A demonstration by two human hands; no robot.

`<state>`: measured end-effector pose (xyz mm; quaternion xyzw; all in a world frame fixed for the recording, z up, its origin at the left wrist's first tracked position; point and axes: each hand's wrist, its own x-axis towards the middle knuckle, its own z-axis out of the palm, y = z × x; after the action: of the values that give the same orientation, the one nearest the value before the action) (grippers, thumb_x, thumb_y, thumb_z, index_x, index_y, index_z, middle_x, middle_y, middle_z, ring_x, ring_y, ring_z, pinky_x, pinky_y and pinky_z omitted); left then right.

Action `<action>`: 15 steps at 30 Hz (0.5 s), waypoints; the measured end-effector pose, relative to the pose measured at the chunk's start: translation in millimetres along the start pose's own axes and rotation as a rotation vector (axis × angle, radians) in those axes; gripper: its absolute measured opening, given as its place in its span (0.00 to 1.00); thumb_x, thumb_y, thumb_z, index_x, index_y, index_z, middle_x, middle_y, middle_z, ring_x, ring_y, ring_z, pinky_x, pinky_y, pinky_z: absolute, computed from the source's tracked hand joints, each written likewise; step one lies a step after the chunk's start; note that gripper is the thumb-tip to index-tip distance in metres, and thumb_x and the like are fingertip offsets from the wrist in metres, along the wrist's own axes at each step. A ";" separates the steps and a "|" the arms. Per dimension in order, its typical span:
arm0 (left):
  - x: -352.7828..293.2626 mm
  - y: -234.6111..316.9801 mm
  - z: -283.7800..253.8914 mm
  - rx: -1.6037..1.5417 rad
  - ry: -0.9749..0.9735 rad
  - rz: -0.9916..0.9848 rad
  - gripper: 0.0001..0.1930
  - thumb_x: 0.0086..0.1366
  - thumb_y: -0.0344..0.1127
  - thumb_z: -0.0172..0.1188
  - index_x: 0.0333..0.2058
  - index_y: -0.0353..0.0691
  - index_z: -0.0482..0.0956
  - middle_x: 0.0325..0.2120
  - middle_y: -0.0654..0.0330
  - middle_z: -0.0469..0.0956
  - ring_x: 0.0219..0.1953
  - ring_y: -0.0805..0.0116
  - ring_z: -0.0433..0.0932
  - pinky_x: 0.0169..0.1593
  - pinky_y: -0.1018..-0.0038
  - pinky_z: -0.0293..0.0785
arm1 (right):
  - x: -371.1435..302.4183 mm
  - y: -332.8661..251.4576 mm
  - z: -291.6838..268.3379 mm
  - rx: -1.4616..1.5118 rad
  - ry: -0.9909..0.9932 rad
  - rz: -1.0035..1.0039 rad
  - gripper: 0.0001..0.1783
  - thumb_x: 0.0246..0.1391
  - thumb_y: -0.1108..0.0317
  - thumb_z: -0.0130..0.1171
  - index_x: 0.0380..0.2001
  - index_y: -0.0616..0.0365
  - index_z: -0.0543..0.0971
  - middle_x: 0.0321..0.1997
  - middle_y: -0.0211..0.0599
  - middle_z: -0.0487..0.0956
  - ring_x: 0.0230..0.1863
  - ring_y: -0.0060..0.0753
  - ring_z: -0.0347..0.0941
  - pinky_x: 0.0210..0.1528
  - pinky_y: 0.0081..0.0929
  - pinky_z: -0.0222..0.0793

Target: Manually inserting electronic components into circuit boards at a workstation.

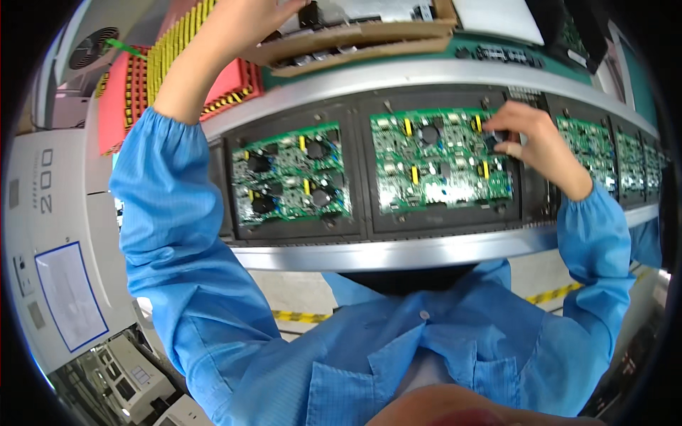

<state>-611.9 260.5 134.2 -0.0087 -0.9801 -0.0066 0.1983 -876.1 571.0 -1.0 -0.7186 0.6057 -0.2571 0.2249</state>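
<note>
My right hand (534,139) is closed at the upper right of the middle green circuit board (442,190). Its thumb and fingers pinch a dark, round-looking component (494,142) at the board's surface, beside a small yellow part. Another black round component (429,135) stands on the same board, left of this hand. At the top edge, my left hand (245,25) reaches over a cardboard box (369,34) holding dark parts. One outstretched digit points toward a black part (309,15) there. The picture's edge cuts off the other fingers.
Left of the middle board, another circuit board (290,174) carries several black round components. More boards (587,153) sit in dark carriers to the right. A metal rail (398,253) runs along the near side. Red trays with striped edges (231,89) stand far left, beside a white machine (64,213).
</note>
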 end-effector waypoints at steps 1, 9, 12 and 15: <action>1.8 -8.6 -1.6 -0.058 -0.080 0.031 0.10 0.59 0.24 0.65 0.40 0.38 0.86 0.34 0.51 0.83 0.39 0.54 0.81 0.44 0.66 0.77 | -2.4 -3.8 -1.6 0.008 0.000 0.035 0.22 0.39 0.81 0.74 0.42 0.64 0.83 0.43 0.43 0.83 0.44 0.50 0.80 0.47 0.38 0.78; 2.1 -55.5 19.9 0.020 -0.457 0.115 0.23 0.51 0.17 0.65 0.48 0.39 0.84 0.47 0.57 0.83 0.51 0.51 0.79 0.59 0.61 0.76 | 77.1 -42.7 -58.5 -0.325 0.258 -0.310 0.24 0.51 0.67 0.71 0.53 0.58 0.81 0.49 0.44 0.82 0.50 0.50 0.77 0.51 0.41 0.74; 2.9 -57.5 26.6 -0.003 -0.425 0.019 0.19 0.55 0.23 0.66 0.48 0.38 0.84 0.45 0.55 0.84 0.50 0.51 0.80 0.56 0.63 0.77 | 150.5 -39.6 -67.9 -0.715 0.314 -0.399 0.21 0.53 0.71 0.70 0.51 0.59 0.82 0.46 0.39 0.82 0.42 0.41 0.77 0.44 0.34 0.74; -5.8 -52.7 26.6 -0.143 -0.311 -0.115 0.20 0.61 0.28 0.64 0.53 0.39 0.80 0.46 0.54 0.83 0.50 0.54 0.81 0.56 0.62 0.76 | 200.6 -68.3 -70.7 -1.117 -0.159 -0.024 0.19 0.55 0.52 0.62 0.38 0.54 0.89 0.39 0.40 0.87 0.47 0.53 0.81 0.49 0.45 0.76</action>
<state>-618.0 208.2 106.9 0.0325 -0.9948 -0.0862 0.0426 -843.0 383.6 116.1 -0.7527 0.6225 0.1551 -0.1476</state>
